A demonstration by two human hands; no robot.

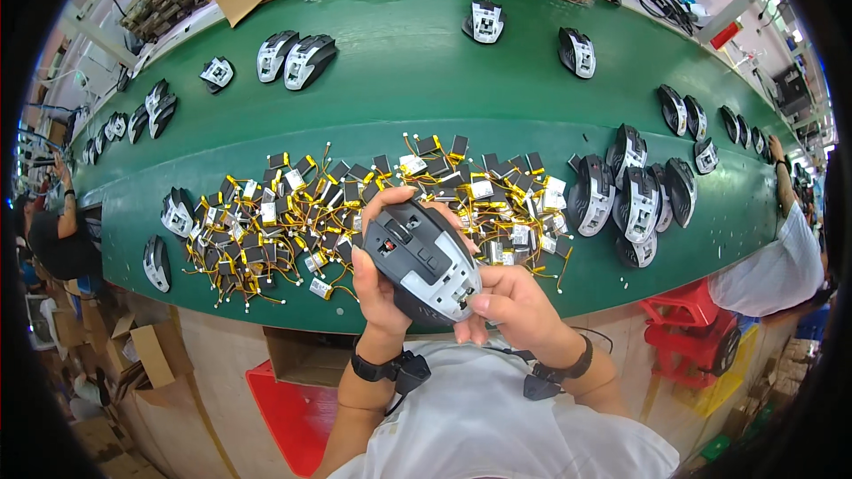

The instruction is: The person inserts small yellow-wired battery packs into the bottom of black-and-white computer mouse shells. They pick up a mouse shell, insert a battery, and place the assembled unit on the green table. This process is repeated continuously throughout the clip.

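A partly assembled computer mouse (415, 251), black with a light grey inner panel, is held up over the near edge of the green bench. My left hand (377, 284) wraps round its left side and far end. With the thumb on the exposed grey end, my right hand (515, 306) grips the mouse from the right, fingers underneath. Small openings show in the grey panel; what lies under the right thumb is hidden. Beyond and beside my hands spreads a loose pile of small battery packs (266, 213) with yellow tape and thin wires ending in white plugs.
Several mouse bodies (639, 204) cluster right of the batteries, some stacked. Two more (156, 263) lie at the left. Others (309, 62) sit along the far green belt. A red stool (683, 319) stands at right. Other people's arms (784, 177) reach in at both sides.
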